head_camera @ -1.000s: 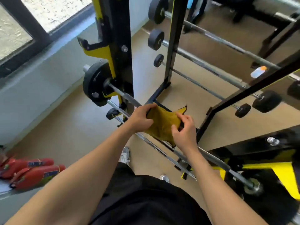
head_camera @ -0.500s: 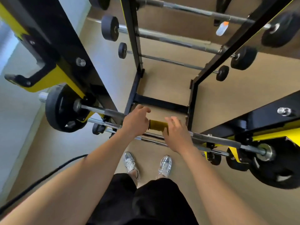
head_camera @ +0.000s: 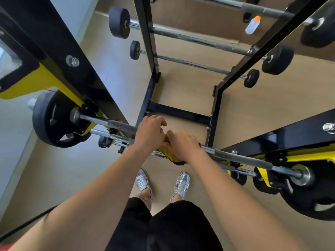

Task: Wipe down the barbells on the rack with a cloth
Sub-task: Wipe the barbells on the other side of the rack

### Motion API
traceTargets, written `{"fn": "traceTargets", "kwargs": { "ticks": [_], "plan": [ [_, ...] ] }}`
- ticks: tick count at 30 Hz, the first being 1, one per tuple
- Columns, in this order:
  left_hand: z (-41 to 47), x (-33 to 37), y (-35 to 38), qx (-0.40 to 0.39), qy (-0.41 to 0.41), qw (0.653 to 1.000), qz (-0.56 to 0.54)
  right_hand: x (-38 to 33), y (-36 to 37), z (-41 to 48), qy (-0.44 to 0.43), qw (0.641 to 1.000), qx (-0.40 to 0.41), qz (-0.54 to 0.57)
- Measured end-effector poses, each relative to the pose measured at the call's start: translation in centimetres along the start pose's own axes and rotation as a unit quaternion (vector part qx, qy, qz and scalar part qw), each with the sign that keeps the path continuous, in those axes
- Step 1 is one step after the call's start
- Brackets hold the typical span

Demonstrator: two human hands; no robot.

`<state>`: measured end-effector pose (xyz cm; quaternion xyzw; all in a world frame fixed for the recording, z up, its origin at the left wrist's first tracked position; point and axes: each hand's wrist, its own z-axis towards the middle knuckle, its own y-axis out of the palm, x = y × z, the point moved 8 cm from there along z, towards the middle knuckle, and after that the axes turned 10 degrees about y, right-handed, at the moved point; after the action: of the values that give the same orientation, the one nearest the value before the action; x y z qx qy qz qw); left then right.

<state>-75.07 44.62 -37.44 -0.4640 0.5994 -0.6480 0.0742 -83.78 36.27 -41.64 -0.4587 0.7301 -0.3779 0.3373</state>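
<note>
A steel barbell with black plates lies across the black and yellow rack in front of me. A yellow cloth is wrapped around the middle of its shaft, with a corner hanging below. My left hand and my right hand sit side by side on the bar, both closed over the cloth. Most of the cloth is hidden under my fingers. A second, thinner bar rests just below the gripped one.
Three more barbells with small black end weights lie on the far side of the rack. A plastic bottle with an orange cap is on the floor beyond them. Large plates flank me left and right. A wall runs along the left.
The cloth went from spread open between my hands to wrapped round the bar. My hands have closed together over it, and the view has tilted down towards my feet.
</note>
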Motion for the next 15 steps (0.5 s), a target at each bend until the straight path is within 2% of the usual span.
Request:
{"fn": "traceTargets", "kwargs": {
  "ticks": [2, 4, 7, 9, 12, 15],
  "plan": [
    [0.5, 1.4, 1.1, -0.016, 0.006, 1.000, -0.019, 4.4, 0.7, -2.0, 0.027, 0.998, 0.017, 0.056],
    [0.8, 2.1, 2.2, -0.045, 0.012, 0.998, -0.047, 9.2, 1.5, -4.0, 0.054, 0.994, -0.007, 0.097],
    [0.7, 2.1, 2.6, -0.063, 0.012, 0.996, -0.062, 11.3, 1.6, -4.3, 0.081, 0.988, -0.035, 0.125],
    [0.7, 1.3, 1.8, -0.049, -0.003, 0.997, -0.067, 8.7, 0.8, -2.6, 0.096, 0.989, -0.021, 0.115],
    [0.9, -0.3, 0.4, -0.025, -0.042, 0.996, -0.073, 0.5, 0.5, 0.3, 0.016, 1.000, 0.024, 0.011],
    [1.0, -1.3, -0.7, -0.009, -0.058, 0.996, -0.071, -5.3, 0.8, 2.0, -0.058, 0.996, -0.029, -0.057]
  ]
}}
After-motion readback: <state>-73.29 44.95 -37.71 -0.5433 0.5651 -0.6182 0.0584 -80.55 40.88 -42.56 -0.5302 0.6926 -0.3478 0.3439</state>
